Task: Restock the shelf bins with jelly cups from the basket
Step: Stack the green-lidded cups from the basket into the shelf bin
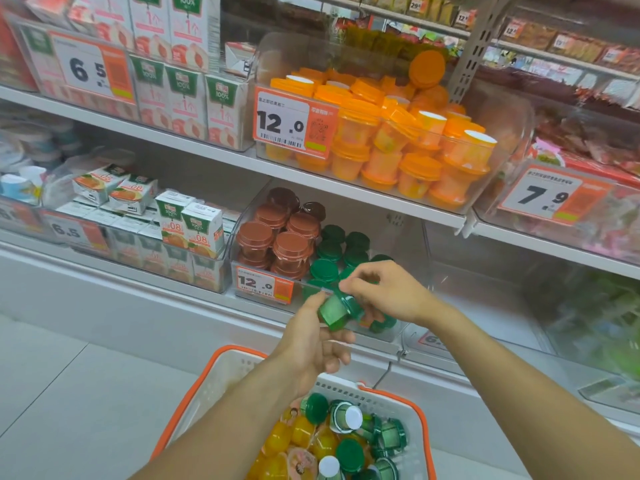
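At the front edge of the lower shelf bin (408,332), a green jelly cup (337,311) is held between both hands. Left hand (317,336) grips it from below and from the left, thumb up along the cup's side, remaining fingers curled underneath. Right hand (384,292) meets it from the right, fingertips pinching the lidded end. Both hands are therefore closed on the same cup and nearly touching each other.

Orientation: the cup is tipped over, long axis running from lower left to upper right; its pale base faces down and left toward the camera, its dark green lid end points up and right toward the bin.

Position: the cup sits just at the bin's clear front wall, level with the green cups (329,252) already stacked inside, which stand lid up beside a group of brown cups (277,240). An orange price tag (265,284) is fixed to the bin front, left of the hands.

Below the forearms, the basket (221,382), white with orange rim, holds further green cups and yellow cups (298,441), lying at mixed angles
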